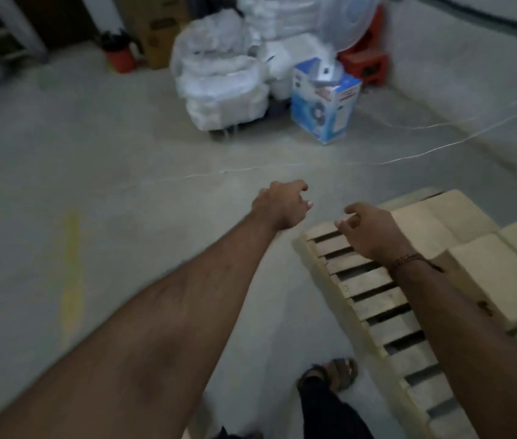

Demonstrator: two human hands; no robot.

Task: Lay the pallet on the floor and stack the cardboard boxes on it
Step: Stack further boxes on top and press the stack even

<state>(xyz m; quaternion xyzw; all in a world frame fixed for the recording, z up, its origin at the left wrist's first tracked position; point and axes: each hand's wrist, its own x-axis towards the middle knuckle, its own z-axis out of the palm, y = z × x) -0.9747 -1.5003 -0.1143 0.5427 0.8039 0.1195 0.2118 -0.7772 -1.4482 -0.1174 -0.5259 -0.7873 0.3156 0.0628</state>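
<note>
A slatted wooden pallet lies flat on the concrete floor at the lower right. Several pale cardboard boxes rest on its far right part, side by side. My left hand hangs over bare floor just left of the pallet's near corner, fingers loosely curled and holding nothing. My right hand hovers above the pallet's slats, fingers apart and empty; a braided band sits on that wrist. Neither hand touches a box.
A blue and white fan box stands ahead, with white plastic-wrapped bundles to its left and a fan above. A thin cord runs across the floor. My sandalled foot is beside the pallet. A yellow floor line lies left.
</note>
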